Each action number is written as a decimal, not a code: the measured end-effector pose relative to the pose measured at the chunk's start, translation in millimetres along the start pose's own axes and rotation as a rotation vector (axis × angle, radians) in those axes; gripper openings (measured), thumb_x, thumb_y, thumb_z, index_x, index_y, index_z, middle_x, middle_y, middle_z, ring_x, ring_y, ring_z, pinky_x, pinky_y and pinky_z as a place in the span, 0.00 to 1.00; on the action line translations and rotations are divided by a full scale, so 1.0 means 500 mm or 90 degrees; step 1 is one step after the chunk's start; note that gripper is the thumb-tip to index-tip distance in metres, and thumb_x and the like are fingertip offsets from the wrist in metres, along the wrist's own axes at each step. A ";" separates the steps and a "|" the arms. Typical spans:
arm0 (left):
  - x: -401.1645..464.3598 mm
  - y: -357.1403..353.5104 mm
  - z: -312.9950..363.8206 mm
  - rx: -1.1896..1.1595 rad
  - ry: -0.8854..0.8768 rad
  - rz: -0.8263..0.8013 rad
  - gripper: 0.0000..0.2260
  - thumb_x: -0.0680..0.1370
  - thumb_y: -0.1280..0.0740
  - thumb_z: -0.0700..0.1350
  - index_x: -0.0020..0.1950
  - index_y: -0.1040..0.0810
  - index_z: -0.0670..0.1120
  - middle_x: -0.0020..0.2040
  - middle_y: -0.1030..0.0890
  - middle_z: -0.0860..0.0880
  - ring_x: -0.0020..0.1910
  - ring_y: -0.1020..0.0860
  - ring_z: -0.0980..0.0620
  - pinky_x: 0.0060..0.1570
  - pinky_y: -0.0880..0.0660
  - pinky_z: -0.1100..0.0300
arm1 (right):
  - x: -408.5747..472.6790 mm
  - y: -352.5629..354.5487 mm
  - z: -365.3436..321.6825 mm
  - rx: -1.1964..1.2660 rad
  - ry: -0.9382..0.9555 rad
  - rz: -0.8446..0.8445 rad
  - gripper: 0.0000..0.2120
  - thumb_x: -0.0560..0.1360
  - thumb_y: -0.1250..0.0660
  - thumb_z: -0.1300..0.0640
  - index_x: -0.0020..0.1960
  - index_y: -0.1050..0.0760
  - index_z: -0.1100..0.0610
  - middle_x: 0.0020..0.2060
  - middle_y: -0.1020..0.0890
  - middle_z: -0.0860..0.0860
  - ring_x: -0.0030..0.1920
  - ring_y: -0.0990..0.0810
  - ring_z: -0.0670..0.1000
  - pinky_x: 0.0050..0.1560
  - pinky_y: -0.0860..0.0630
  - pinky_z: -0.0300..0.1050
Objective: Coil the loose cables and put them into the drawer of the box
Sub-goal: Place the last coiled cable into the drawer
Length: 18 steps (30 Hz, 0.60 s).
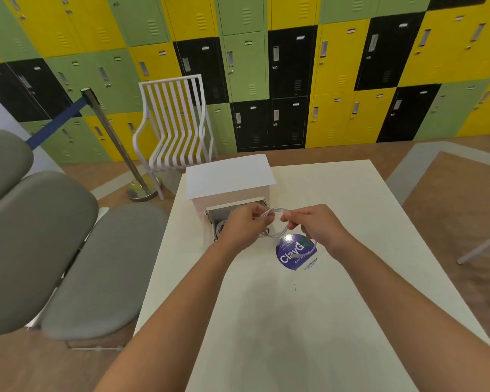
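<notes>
- White cable, looped, is held above the bench just in front of the open drawer.
- Left hand pinches the coil; right hand pinches its opposite side.
- Keep loops even, tuck the dangling tail before lowering in.

We cannot see how many turns the white cable has, its strands blurring together between the two hands; the left hand covers much of the open drawer, so its contents (a pale coil, perhaps) stay unclear; the small print on the purple sticker is too fine to read; the counter runs off the lower edge.
</notes>
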<state>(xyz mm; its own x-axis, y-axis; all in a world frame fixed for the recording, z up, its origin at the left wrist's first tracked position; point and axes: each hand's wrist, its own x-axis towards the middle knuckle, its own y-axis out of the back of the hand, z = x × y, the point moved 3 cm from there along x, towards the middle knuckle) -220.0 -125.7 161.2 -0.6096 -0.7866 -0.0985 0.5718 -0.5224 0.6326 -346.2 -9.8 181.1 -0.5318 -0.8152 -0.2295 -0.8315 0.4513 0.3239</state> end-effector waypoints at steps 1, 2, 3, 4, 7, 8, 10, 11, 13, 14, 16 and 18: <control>-0.003 0.001 0.001 -0.022 -0.013 -0.026 0.06 0.78 0.31 0.50 0.52 0.18 0.50 0.43 0.17 0.57 0.44 0.19 0.57 0.43 0.23 0.62 | 0.001 0.000 0.000 -0.004 0.001 0.001 0.10 0.78 0.33 0.51 0.47 0.16 0.56 0.36 0.18 0.47 0.33 0.28 0.44 0.39 0.30 0.40; -0.007 0.003 0.003 -0.044 -0.026 -0.047 0.06 0.79 0.32 0.48 0.54 0.18 0.50 0.43 0.17 0.57 0.43 0.19 0.59 0.43 0.24 0.65 | 0.002 0.000 0.001 -0.012 0.003 0.004 0.10 0.78 0.33 0.51 0.48 0.16 0.56 0.37 0.18 0.47 0.33 0.28 0.44 0.40 0.30 0.40; -0.009 0.005 0.003 -0.061 -0.037 -0.057 0.07 0.79 0.33 0.47 0.55 0.18 0.49 0.42 0.16 0.56 0.42 0.19 0.60 0.42 0.25 0.67 | 0.003 -0.001 0.001 -0.016 0.004 0.008 0.10 0.78 0.33 0.51 0.48 0.16 0.56 0.37 0.18 0.47 0.34 0.28 0.44 0.40 0.30 0.40; -0.010 0.008 0.002 -0.077 -0.039 -0.060 0.08 0.80 0.33 0.47 0.56 0.18 0.48 0.43 0.16 0.55 0.41 0.20 0.60 0.41 0.26 0.68 | 0.004 0.000 0.002 -0.018 0.005 0.012 0.10 0.78 0.33 0.51 0.48 0.16 0.56 0.37 0.18 0.47 0.34 0.28 0.44 0.39 0.31 0.39; -0.015 0.015 0.000 -0.152 0.007 -0.091 0.12 0.81 0.36 0.47 0.61 0.18 0.47 0.48 0.15 0.49 0.44 0.20 0.57 0.41 0.25 0.70 | 0.006 0.004 0.005 -0.022 0.009 0.021 0.10 0.78 0.34 0.52 0.49 0.16 0.56 0.37 0.18 0.47 0.34 0.28 0.43 0.37 0.32 0.37; -0.017 0.017 0.000 -0.179 0.019 -0.105 0.12 0.81 0.36 0.46 0.62 0.19 0.46 0.49 0.15 0.47 0.44 0.20 0.56 0.39 0.24 0.71 | 0.007 0.006 0.006 -0.025 0.011 0.023 0.10 0.78 0.34 0.52 0.49 0.16 0.56 0.37 0.18 0.47 0.34 0.28 0.43 0.37 0.32 0.37; -0.020 0.021 0.001 -0.219 0.030 -0.113 0.12 0.80 0.34 0.44 0.62 0.19 0.45 0.50 0.15 0.44 0.44 0.19 0.54 0.38 0.25 0.72 | 0.008 0.006 0.006 -0.027 0.017 0.026 0.11 0.79 0.35 0.52 0.48 0.16 0.57 0.36 0.19 0.47 0.34 0.28 0.43 0.37 0.32 0.37; -0.020 0.023 0.001 -0.235 0.036 -0.103 0.11 0.80 0.33 0.43 0.61 0.19 0.44 0.49 0.15 0.44 0.43 0.19 0.54 0.38 0.25 0.73 | 0.010 0.005 0.005 -0.029 0.022 0.028 0.12 0.79 0.35 0.52 0.48 0.16 0.58 0.36 0.19 0.47 0.34 0.28 0.43 0.36 0.33 0.37; -0.018 0.025 0.001 -0.250 0.052 -0.067 0.11 0.78 0.31 0.42 0.60 0.18 0.43 0.45 0.15 0.46 0.39 0.19 0.55 0.37 0.24 0.72 | 0.014 0.002 0.004 -0.041 0.041 0.026 0.14 0.80 0.37 0.52 0.49 0.16 0.59 0.35 0.20 0.47 0.33 0.29 0.43 0.36 0.33 0.37; -0.017 0.026 0.000 -0.257 0.060 -0.051 0.11 0.78 0.31 0.41 0.59 0.17 0.42 0.44 0.15 0.46 0.39 0.18 0.55 0.38 0.23 0.70 | 0.015 0.000 0.004 -0.050 0.053 0.024 0.14 0.81 0.38 0.52 0.49 0.16 0.59 0.35 0.21 0.48 0.33 0.29 0.43 0.37 0.33 0.37; -0.015 0.025 -0.003 -0.286 0.074 -0.031 0.11 0.77 0.30 0.41 0.58 0.17 0.42 0.44 0.15 0.46 0.39 0.17 0.53 0.38 0.21 0.68 | 0.019 -0.003 0.005 -0.063 0.076 0.024 0.14 0.81 0.38 0.52 0.49 0.17 0.58 0.35 0.21 0.48 0.33 0.29 0.43 0.37 0.32 0.37; -0.017 0.023 -0.008 -0.331 0.091 -0.016 0.10 0.77 0.30 0.40 0.58 0.17 0.41 0.43 0.15 0.45 0.39 0.17 0.51 0.38 0.21 0.67 | 0.020 -0.001 0.008 -0.069 0.095 0.015 0.13 0.80 0.38 0.52 0.50 0.17 0.58 0.37 0.21 0.47 0.34 0.28 0.43 0.36 0.31 0.34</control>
<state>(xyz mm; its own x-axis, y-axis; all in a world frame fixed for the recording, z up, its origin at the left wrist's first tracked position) -206.1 -126.5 166.2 -0.5665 -0.7895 -0.2361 0.7763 -0.6074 0.1685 -351.9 -16.4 175.0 -0.5144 -0.8533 -0.0853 -0.7926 0.4352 0.4271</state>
